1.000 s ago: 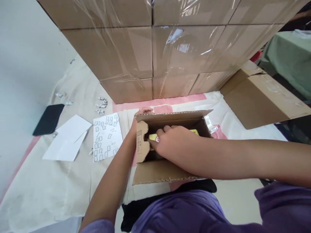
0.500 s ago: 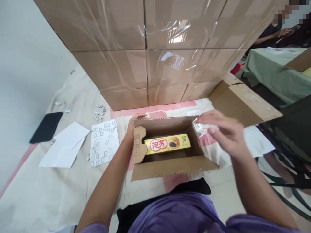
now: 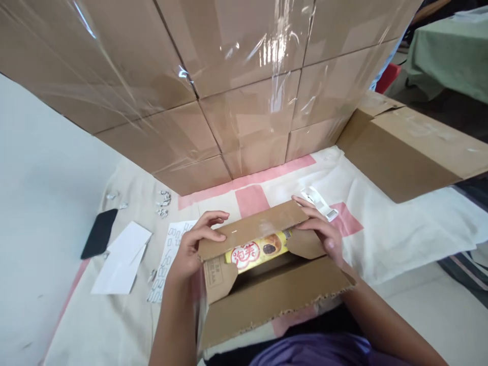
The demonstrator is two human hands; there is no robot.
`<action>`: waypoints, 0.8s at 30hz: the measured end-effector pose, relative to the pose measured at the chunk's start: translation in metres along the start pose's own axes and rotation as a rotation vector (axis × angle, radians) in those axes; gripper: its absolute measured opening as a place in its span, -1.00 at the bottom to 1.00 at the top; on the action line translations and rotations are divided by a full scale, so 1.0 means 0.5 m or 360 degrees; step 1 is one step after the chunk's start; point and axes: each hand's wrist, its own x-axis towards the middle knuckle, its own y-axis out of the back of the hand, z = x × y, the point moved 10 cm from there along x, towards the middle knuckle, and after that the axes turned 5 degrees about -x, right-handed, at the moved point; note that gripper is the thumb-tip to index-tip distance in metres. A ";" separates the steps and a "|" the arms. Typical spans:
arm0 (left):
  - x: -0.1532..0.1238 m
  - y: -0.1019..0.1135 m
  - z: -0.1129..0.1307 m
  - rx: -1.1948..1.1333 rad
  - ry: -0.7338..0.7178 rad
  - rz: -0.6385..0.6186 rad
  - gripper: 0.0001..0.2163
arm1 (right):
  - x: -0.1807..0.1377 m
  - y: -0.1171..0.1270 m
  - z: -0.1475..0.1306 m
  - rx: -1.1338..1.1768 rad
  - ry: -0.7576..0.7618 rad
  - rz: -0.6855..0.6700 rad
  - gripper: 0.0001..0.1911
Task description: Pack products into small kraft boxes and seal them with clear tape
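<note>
An open cardboard box (image 3: pixel 274 292) stands in front of me, holding a yellow snack carton (image 3: pixel 257 252) printed with red characters and a round pastry. Its far flap (image 3: pixel 263 223) is folded partway over the carton, and the two end flaps lean inward. My left hand (image 3: pixel 196 244) is closed on the left end of the box, its fingers over the far flap. At the other end, my right hand (image 3: pixel 322 229) grips the flap's right corner. Just beyond its fingers lies a small white object (image 3: pixel 319 203), perhaps a tape tool.
Plastic-wrapped cardboard boxes (image 3: pixel 251 117) stand stacked behind. A larger open carton (image 3: pixel 412 152) is at right. On the cloth to the left lie a black pad (image 3: pixel 99 234), blank papers (image 3: pixel 120 259), a marked sheet (image 3: pixel 168 259) and several crumpled bits (image 3: pixel 163 203).
My right hand has let go of the white object and moved onto the box. The far flap has folded inward, and the right end flap shows folded in. My view has shifted.
</note>
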 end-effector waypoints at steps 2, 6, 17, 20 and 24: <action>-0.002 -0.011 -0.005 -0.0048 0.0040 -0.0094 -0.79 | -0.011 0.007 0.001 0.0074 0.0085 0.0118 -0.51; -0.007 -0.029 -0.015 -0.0206 0.0140 -0.0272 -0.61 | -0.035 0.021 0.023 -0.0004 0.0015 0.0335 -0.46; 0.001 -0.014 0.028 0.0061 0.0061 -0.0275 -0.10 | -0.024 0.033 -0.048 -0.0359 0.0189 0.0401 -0.74; -0.025 0.101 0.079 0.0983 0.0248 0.0524 -0.32 | -0.021 0.031 -0.055 -0.0295 0.0235 0.0345 -0.68; -0.183 0.213 0.022 0.1758 0.1587 0.1034 -0.47 | -0.037 0.028 -0.028 -0.0163 0.0231 0.0279 -0.52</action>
